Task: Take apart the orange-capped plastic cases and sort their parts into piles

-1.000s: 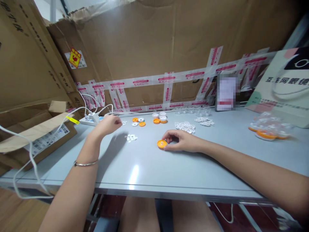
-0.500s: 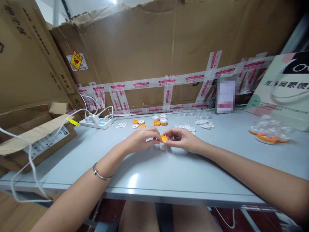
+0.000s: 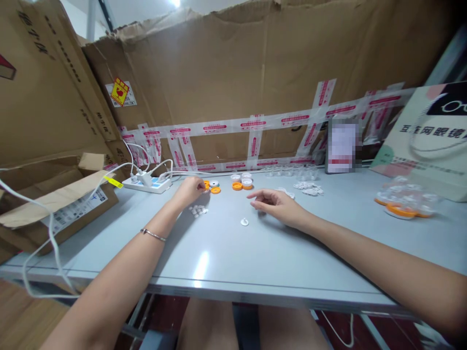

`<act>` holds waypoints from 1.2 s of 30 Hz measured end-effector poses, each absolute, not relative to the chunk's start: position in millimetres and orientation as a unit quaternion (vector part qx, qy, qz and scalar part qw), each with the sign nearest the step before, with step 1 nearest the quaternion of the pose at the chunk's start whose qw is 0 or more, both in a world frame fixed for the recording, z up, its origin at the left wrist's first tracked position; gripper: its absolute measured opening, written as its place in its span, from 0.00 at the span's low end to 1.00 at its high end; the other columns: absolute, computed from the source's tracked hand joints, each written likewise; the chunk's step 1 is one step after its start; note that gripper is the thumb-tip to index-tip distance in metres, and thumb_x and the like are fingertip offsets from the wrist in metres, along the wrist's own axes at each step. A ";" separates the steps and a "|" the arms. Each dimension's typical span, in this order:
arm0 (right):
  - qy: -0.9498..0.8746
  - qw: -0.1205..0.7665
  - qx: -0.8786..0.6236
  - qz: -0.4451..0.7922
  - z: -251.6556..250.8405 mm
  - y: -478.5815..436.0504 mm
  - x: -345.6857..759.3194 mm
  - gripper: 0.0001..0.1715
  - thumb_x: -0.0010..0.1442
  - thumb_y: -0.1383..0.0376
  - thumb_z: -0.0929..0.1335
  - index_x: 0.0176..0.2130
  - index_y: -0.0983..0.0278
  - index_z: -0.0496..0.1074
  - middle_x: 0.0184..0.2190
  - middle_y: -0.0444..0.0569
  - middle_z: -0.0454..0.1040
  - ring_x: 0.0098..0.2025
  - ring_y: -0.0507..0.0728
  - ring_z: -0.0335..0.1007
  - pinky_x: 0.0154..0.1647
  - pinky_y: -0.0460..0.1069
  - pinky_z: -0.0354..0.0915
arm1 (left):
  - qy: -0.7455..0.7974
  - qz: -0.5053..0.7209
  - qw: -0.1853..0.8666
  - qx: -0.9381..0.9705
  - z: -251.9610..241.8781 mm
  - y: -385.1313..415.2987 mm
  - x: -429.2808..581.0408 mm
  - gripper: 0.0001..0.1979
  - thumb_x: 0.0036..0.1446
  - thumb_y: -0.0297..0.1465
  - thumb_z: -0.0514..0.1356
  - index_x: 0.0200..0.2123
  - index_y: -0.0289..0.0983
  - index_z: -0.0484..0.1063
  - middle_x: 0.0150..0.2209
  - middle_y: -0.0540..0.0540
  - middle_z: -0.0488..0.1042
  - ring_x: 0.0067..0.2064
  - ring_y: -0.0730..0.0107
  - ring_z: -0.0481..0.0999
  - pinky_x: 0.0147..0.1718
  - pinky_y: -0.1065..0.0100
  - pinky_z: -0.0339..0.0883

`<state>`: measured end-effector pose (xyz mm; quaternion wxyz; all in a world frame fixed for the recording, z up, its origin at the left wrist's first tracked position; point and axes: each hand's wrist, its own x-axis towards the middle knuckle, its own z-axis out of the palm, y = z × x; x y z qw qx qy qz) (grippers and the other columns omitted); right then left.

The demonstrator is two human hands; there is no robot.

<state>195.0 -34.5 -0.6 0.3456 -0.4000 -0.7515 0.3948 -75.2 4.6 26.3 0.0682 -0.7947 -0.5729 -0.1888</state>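
Note:
My left hand has its fingertips closed on the edge of a small round orange piece at the back left of the table; the fingers partly cover it. Close against it are a white round piece and another orange round piece. My right hand hovers near the middle with fingers apart and curved, holding nothing. In front of its fingertips, a small white disc with a raised stem stands on the table. Several small white pieces lie below my left hand.
Orange and white round pieces form a group at the back centre. Clear parts and flat white parts lie behind my right hand. Orange-based clear assemblies sit right. A power strip and open carton are left.
Both hands were together on an orange round piece at the centre. My left hand has moved left to the back group; my right hand has let go and opened. The stemmed white disc stays behind.

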 end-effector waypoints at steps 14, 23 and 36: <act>-0.693 0.393 -0.414 0.440 15.5 -31.8 203.9 0.19 0.49 0.54 0.67 0.36 0.65 0.72 0.26 0.45 0.70 0.29 0.51 0.64 0.32 0.47 0.60 | -0.461 -0.213 -0.039 -0.860 30.6 -34.7 -31.0 0.09 0.55 0.30 0.56 0.39 0.35 0.71 0.39 0.45 0.72 0.36 0.72 0.72 0.35 0.72 0.65; -0.663 0.310 -0.674 0.104 61.6 -5.6 316.5 0.08 0.51 0.63 0.66 0.33 0.62 0.73 0.36 0.51 0.74 0.35 0.57 0.66 0.34 0.50 0.58 | -0.274 -0.148 -0.185 -0.932 28.0 -68.5 -2.2 0.11 0.57 0.30 0.55 0.43 0.37 0.70 0.40 0.44 0.70 0.39 0.70 0.70 0.39 0.70 0.64; -0.572 0.176 -0.801 0.007 43.6 -15.3 406.1 0.18 0.35 0.52 0.73 0.15 0.60 0.66 0.27 0.48 0.75 0.26 0.57 0.68 0.26 0.49 0.62 | -0.284 -0.181 -0.129 -0.933 30.7 -58.2 -7.0 0.09 0.56 0.23 0.52 0.34 0.35 0.73 0.34 0.45 0.73 0.35 0.73 0.71 0.37 0.73 0.64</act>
